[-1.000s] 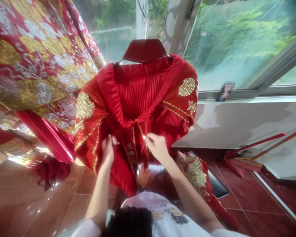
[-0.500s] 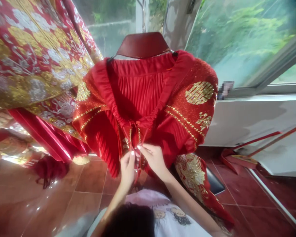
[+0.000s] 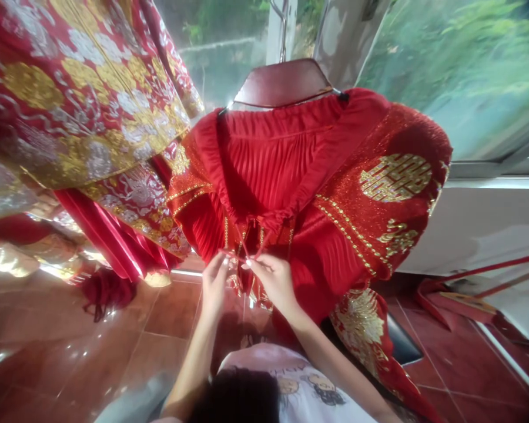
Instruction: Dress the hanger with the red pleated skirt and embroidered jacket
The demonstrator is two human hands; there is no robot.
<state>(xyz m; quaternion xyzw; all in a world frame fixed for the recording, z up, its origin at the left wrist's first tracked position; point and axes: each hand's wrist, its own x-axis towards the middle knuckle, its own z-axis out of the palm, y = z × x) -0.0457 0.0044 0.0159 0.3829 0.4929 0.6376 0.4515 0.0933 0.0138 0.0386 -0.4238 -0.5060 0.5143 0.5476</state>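
Observation:
A red pleated robe with gold embroidery hangs on a dark red hanger in front of a window. Thin red tie strings dangle at its front closure. My left hand pinches one string below the collar, fingers closed. My right hand pinches the other string right beside it, fingers closed. The two hands nearly touch at the front seam of the robe.
A second red garment with gold and silver brocade hangs at the left. A white window sill runs at the right. Red floor tiles lie below. A dark stool holds more red fabric.
My left hand came in from the robe's left panel to the front seam, and both hands now hold the tie strings. The view has shifted, so the robe sits further right.

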